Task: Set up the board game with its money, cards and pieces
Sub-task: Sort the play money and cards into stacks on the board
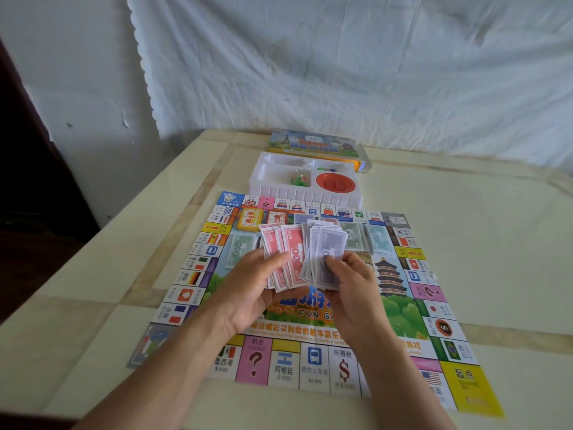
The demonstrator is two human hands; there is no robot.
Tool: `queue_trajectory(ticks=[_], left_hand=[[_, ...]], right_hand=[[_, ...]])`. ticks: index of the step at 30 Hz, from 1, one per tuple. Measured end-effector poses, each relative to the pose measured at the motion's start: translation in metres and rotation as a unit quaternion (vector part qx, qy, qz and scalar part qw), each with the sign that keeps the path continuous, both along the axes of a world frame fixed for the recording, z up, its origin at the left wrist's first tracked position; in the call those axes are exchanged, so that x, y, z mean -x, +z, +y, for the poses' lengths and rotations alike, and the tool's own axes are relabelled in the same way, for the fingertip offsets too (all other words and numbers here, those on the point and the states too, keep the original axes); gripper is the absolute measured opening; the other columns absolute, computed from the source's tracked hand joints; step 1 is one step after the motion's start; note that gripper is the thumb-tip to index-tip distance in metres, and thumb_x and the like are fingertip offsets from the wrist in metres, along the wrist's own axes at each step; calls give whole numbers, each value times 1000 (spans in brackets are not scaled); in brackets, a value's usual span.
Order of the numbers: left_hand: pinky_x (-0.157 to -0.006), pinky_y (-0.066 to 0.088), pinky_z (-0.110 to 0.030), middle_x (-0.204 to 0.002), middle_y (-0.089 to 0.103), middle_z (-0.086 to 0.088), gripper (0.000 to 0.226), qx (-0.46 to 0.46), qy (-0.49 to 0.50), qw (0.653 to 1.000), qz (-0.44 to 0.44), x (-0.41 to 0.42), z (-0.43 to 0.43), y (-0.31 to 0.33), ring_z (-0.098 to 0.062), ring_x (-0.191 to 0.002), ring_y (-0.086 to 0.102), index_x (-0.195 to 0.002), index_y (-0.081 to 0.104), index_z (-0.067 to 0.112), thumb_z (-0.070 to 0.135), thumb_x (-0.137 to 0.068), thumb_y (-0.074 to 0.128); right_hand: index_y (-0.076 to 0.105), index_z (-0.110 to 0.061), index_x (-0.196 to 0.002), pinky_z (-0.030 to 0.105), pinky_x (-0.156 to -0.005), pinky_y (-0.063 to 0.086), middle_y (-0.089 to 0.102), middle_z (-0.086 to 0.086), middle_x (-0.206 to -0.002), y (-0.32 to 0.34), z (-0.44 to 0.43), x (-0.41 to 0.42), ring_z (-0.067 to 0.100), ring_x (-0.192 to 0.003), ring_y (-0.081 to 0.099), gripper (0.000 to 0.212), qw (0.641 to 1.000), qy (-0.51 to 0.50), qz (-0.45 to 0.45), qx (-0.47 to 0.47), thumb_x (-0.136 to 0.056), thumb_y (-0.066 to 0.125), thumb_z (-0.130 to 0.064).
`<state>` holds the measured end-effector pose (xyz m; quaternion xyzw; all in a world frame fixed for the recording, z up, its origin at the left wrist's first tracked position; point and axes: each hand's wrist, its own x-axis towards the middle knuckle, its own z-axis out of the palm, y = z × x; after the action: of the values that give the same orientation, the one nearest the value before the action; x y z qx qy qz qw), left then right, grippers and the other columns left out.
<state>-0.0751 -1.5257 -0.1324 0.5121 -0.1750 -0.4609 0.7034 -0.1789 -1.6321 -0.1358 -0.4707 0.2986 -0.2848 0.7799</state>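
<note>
A: Cream table point(465, 243), game board point(285, 367) spread flat on it. Hands?
B: Left hand point(248, 293) grips red notes point(288, 249), right hand point(353, 290) pinches purple notes point(330, 243), both over the board. Centre title's mostly hidden.

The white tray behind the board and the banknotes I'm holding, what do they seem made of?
White tray: looks like thin moulded plastic, fairly glossy, judging by its ribbed front wall and formed compartments. Banknotes: probably thin printed paper with a matte look; they fan out as flat, flimsy sheets.
</note>
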Motion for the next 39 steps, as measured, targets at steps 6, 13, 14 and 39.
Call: queue_trajectory(ticks=[6,13,14,39], left_hand=[[-76,57,-44,-107,66,-28,27,14,10,999,33,2,1,0,-34,-87,67,-111,61,-1,18,-96,48],[-72,59,-41,-98,68,-21,32,8,13,1000,11,2,1,0,-32,-85,67,-111,58,-3,21,-90,58],[-71,60,-40,-104,68,-23,29,32,5,999,31,2,1,1,-33,-88,68,-113,60,-2,19,-94,51],[-75,58,-42,-110,66,-25,37,23,6,1000,8,0,0,-4,-36,-94,65,-117,60,0,17,-85,62]], right_hand=[[56,-4,-85,23,-49,51,64,8,-75,4,2,2,13,-58,63,14,1000,-7,-18,-20,-95,47,-1],[57,0,-91,27,-54,55,66,10,-75,6,4,2,17,-62,65,10,999,-13,-32,-30,-95,48,-1],[57,0,-90,27,-53,55,65,9,-73,6,4,2,17,-60,65,10,999,-21,-33,-34,-95,48,-1],[60,-1,-95,35,-71,56,67,9,-81,1,3,0,19,-72,65,11,999,-9,-9,31,-95,49,-4]])
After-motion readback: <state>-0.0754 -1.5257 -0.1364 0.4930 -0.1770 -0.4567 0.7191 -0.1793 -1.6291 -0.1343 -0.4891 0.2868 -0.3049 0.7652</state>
